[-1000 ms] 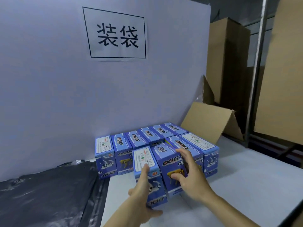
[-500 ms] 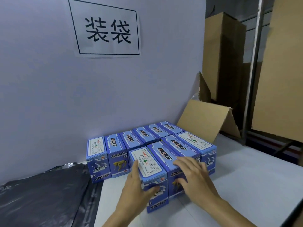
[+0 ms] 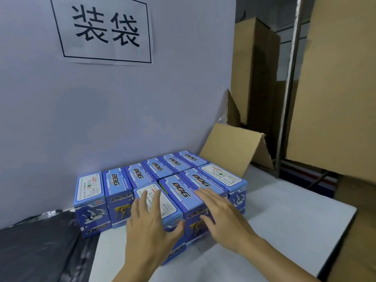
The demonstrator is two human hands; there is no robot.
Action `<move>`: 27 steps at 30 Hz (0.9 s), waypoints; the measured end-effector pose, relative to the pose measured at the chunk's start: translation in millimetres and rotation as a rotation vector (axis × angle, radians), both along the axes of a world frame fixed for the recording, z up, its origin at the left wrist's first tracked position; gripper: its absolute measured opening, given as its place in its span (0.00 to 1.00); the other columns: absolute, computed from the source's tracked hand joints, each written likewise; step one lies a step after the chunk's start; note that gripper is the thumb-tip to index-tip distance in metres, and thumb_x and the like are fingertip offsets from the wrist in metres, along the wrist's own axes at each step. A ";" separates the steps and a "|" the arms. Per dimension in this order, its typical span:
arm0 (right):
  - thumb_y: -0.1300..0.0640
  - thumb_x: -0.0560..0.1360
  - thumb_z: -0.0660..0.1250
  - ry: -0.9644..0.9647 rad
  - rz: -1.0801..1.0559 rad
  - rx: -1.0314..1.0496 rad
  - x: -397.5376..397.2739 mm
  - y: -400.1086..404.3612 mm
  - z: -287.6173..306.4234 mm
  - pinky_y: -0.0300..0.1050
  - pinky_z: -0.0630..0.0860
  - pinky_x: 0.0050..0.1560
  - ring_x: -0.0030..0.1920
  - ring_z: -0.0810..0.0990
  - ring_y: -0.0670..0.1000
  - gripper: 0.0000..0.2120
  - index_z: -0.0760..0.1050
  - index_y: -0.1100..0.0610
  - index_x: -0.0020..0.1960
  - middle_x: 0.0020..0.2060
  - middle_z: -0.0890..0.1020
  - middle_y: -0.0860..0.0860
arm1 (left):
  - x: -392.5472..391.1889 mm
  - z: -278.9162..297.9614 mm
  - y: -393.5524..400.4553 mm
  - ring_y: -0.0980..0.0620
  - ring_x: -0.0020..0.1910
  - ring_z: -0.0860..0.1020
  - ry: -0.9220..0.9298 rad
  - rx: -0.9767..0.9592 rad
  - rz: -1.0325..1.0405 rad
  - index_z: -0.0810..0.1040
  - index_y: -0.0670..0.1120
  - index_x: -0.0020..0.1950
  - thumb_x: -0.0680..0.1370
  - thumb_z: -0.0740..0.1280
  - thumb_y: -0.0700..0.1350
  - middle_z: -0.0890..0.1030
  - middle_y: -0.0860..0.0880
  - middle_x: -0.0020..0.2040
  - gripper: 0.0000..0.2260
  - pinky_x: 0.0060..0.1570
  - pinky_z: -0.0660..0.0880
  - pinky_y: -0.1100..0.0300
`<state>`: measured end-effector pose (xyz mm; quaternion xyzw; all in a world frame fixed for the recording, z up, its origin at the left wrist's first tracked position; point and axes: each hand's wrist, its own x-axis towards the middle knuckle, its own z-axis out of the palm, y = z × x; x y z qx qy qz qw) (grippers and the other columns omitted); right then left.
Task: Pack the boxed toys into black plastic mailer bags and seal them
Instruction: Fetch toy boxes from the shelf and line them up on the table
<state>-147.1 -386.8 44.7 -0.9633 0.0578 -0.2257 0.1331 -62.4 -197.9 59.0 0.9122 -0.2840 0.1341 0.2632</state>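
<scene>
Several blue "DOG" toy boxes stand in two rows on the white table (image 3: pixel 295 231). The front-left box (image 3: pixel 169 204), with a white label on top, has my left hand (image 3: pixel 150 222) lying on it, fingers straight over the top and thumb against its front face. My right hand (image 3: pixel 220 212) rests flat on the neighbouring box (image 3: pixel 181 190), fingers straight on top and thumb down the front. A stack of black mailer bags (image 3: pixel 36 251) lies flat at the lower left.
A white board with a printed sign (image 3: pixel 105 31) stands directly behind the boxes. An open cardboard carton flap (image 3: pixel 230 147) leans at the back right, with tall cartons (image 3: pixel 254 68) and a metal post (image 3: pixel 289 88) beyond. The table edge (image 3: pixel 335 241) drops off at the right.
The front-left box has gone from held up and tilted to standing in line with the front row. Both hands moved from the boxes' sides and fronts onto their tops.
</scene>
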 end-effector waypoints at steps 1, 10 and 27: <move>0.52 0.83 0.60 -0.006 0.003 0.013 -8.9 -3.8 6.9 0.35 0.53 0.74 0.78 0.55 0.40 0.28 0.55 0.46 0.80 0.78 0.60 0.41 | -7.9 6.7 -4.0 0.42 0.79 0.54 -0.055 -0.001 -0.029 0.56 0.52 0.79 0.73 0.67 0.66 0.57 0.46 0.80 0.40 0.72 0.63 0.46; 0.48 0.80 0.62 0.457 -0.246 0.237 -157.4 -64.8 83.0 0.36 0.72 0.43 0.45 0.79 0.42 0.12 0.79 0.46 0.61 0.48 0.80 0.43 | -123.4 27.9 -95.4 0.47 0.48 0.74 -0.189 -0.154 -0.540 0.70 0.51 0.56 0.76 0.67 0.52 0.76 0.51 0.51 0.12 0.40 0.68 0.56; 0.40 0.79 0.63 0.314 -1.081 0.151 -501.0 -130.2 145.2 0.43 0.66 0.70 0.71 0.70 0.51 0.27 0.69 0.52 0.73 0.71 0.73 0.48 | -391.5 29.3 -218.6 0.49 0.64 0.74 0.769 0.178 -1.211 0.61 0.54 0.75 0.74 0.67 0.66 0.71 0.48 0.69 0.34 0.62 0.74 0.53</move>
